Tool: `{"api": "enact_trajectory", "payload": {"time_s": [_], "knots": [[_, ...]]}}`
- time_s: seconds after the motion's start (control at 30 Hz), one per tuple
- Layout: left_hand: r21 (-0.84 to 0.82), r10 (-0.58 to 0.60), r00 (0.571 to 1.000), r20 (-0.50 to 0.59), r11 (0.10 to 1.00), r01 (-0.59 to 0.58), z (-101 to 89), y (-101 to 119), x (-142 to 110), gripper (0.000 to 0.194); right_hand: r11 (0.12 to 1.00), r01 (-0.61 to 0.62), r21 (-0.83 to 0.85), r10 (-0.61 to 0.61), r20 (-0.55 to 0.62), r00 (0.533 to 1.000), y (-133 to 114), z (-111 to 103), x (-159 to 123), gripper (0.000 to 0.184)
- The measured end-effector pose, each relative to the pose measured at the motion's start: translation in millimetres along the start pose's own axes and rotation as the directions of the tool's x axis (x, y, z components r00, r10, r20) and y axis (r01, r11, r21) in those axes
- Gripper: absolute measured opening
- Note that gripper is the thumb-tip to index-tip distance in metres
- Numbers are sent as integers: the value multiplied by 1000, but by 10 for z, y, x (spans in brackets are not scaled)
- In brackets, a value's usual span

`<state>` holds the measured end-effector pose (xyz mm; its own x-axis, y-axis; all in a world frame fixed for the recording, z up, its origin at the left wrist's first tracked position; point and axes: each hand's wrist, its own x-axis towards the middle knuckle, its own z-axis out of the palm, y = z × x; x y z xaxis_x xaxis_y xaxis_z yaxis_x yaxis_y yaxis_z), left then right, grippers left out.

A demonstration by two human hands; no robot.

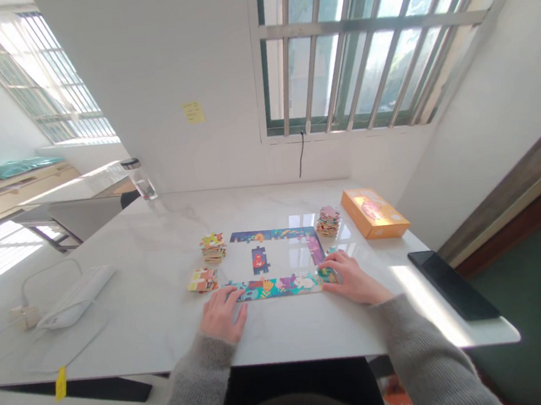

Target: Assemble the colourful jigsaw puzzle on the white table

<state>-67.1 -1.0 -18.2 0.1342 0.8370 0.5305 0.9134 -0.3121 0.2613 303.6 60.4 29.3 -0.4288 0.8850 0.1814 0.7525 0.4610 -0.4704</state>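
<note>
Jigsaw border rows lie on the white counter (pixel 289 336): the near row (pixel 286 284) in front of you, the far row (pixel 274 234) beyond it, and a purple edge piece (pixel 315 249) at the right side. Your left hand (pixel 221 312) is at the near row's left end, thumb apart from the fingers, its grip clamped on nothing. Your right hand (pixel 350 278) is at the near right corner piece (pixel 327 276), thumb and fingers apart across it; I cannot tell whether that grip squeezes it.

For a clean joint, use your left fingertips as a light anchor (a glossy top probably gives little drag), match tab to socket, and press straight down rather than shoving sideways, which could buckle the row. Bring your right fingers in gently, since they lie close to the purple piece and could nudge it. Mind your left hand too: the near left pile (pixel 203 280) sits just beside it, and a careless sweep might scatter it. The dark blue piece (pixel 260 260) in the middle lies clear of both hands.
</note>
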Motion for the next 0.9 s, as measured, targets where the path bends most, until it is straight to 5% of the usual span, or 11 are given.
{"api": "enact_trajectory", "payload": {"time_s": [0.4,0.6,0.9], "knots": [[-21,-49,999,-9,999,49,-22,33,16,24,994,81,-71,-90,-136,987,-73,122,222,26],[-168,-99,994,-49,982,90,-44,-47,67,25,940,312,-135,-304,82,949,-473,367,1040,36],[-248,-95,995,26,964,98,-61,-170,80,25,886,337,-318,-276,222,935,-992,767,2366,51]]}}
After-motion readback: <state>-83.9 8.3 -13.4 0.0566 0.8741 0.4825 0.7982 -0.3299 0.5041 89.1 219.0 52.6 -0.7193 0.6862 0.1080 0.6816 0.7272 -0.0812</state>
